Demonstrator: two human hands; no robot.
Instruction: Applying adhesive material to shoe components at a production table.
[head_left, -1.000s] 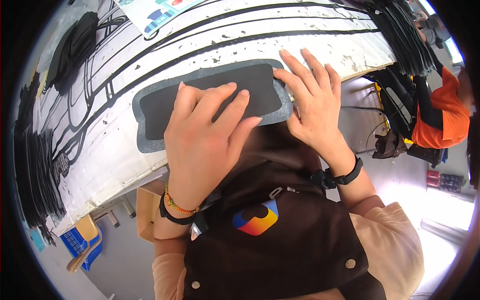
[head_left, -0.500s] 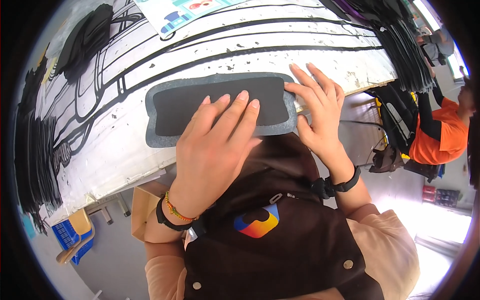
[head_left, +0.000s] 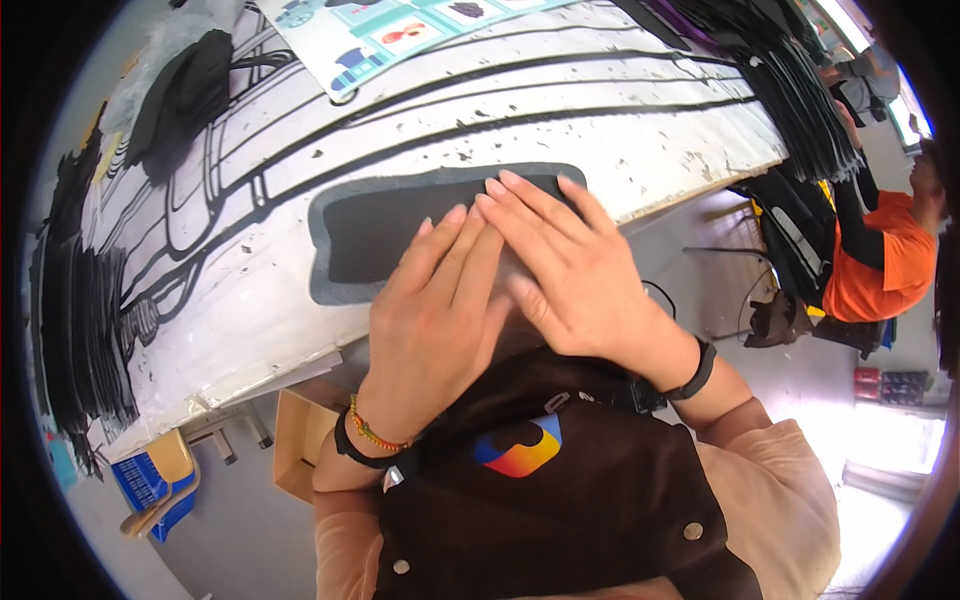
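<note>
Dark pad [head_left: 385, 235]: flat, rounded-rectangular sheet; matt black centre framed by a paler grey border; laid on the white worktable [head_left: 620, 140] near its front edge; right part hidden under the hands. Left hand [head_left: 435, 310]: laid flat, fingers extended and together, pressed on the pad; nothing gripped. Right hand [head_left: 565, 265]: likewise open and flat, fingers spread over the pad's right end, overlapping the left hand's fingertips; nothing grasped. Table surface: white, streaked with black lines and specks; stacked black sheets [head_left: 800, 110] at the right; illustrated chart [head_left: 400, 30] at the far edge.
</note>
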